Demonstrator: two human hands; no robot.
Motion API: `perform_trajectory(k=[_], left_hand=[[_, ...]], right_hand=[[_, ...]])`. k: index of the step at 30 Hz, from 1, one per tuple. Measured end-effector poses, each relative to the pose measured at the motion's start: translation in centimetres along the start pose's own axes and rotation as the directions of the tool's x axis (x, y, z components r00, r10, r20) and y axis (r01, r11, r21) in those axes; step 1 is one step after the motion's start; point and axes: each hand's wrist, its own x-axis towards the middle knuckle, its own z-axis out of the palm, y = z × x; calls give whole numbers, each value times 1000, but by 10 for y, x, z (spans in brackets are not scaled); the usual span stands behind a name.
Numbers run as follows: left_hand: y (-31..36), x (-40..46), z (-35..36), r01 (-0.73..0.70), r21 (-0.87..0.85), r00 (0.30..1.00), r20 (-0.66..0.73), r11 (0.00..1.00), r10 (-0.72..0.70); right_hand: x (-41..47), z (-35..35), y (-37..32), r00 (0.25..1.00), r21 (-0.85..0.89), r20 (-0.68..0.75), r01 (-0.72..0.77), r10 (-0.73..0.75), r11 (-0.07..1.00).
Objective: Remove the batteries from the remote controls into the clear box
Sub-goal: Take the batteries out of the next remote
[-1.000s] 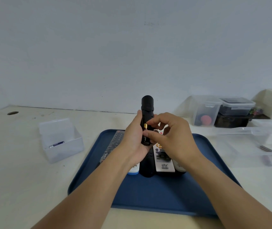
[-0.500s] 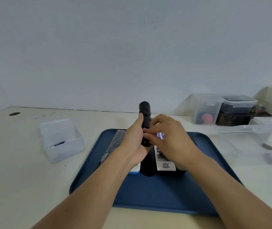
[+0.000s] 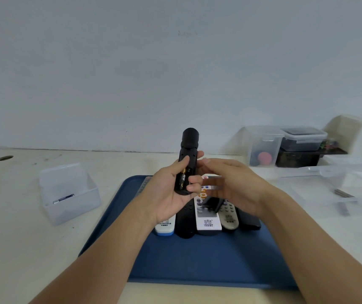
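While the left hand is gripping the black remote upright, one battery showing inside, the right hand is hovering loose-fingered, blurred. Clear box at nine o'clock is holding one battery; several remotes are waiting.

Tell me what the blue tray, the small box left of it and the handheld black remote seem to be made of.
Blue tray: likely moulded plastic, with a matte, even surface and a rounded raised rim. Clear box: translucent, slightly frosted plastic; a battery shows through its wall. Black remote, gripped by the left hand: apparently matte black plastic with little glare, though a rubbery coating cannot be ruled out.
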Motion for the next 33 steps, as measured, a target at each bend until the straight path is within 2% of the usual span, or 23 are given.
perform_trajectory(k=[2,6,10,13,16,19,21,22,25,29,33], left_hand=[[-1,1,0,16,35,1000,2,999,-16],[-6,2,1,12,59,999,37,998,-14],[-4,3,0,3,7,998,56,1000,-3],[-6,3,0,16,-33,998,58,999,-14],[-7,3,1,3,-34,998,59,999,-1],[-8,6,2,-50,65,997,-52,997,54],[-9,7,1,-99,149,984,-133,984,119],[-9,8,0,-120,181,978,-149,976,148],[-8,7,-2,-145,197,979,-113,970,170],[-9,7,-3,-180,240,980,-37,954,195],[-10,8,-2,-225,245,973,10,943,230]], right_hand=[[1,-1,1,1000,-35,30,3,-2,999],[3,2,4,999,-38,-14,28,-29,999],[4,3,4,984,-79,-94,146,-153,986],[5,2,3,956,-148,-162,223,-246,964],[5,2,-1,919,-145,-237,287,-315,947],[4,-4,-8,876,-42,-347,343,-335,939],[1,-7,-12,888,99,-353,349,-295,932],[0,-6,-13,899,115,-337,333,-278,936],[-2,2,-12,926,-21,-275,263,-258,965],[-3,5,-11,935,-86,-206,276,-288,957],[-5,9,-12,903,-384,-207,278,-375,881]])
